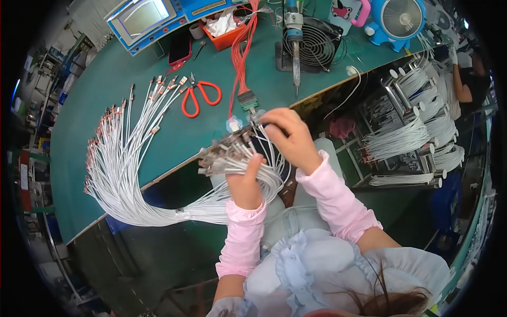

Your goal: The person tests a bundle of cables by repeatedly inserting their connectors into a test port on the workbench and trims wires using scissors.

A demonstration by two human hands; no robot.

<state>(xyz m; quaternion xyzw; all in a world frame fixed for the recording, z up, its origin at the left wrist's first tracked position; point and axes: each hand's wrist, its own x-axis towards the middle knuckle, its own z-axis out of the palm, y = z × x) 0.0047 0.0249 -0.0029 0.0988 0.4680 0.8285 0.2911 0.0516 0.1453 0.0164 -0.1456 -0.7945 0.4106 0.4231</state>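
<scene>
My left hand is closed around a thick bunch of white cables, near their ends with small connectors. The cables curve left over the table edge and are tied together at one spot. My right hand pinches a cable's connector just below a small green circuit board. Its fingertips partly hide the connector, so I cannot tell how far it is seated. Red wires run up from the board. A small white button-like part lies beside the connector at the table edge.
Red-handled cutters lie on the green table. Behind are a blue tester with a screen, a red bin, a soldering iron and a fan. A rack of white cables stands right. Another person is beyond.
</scene>
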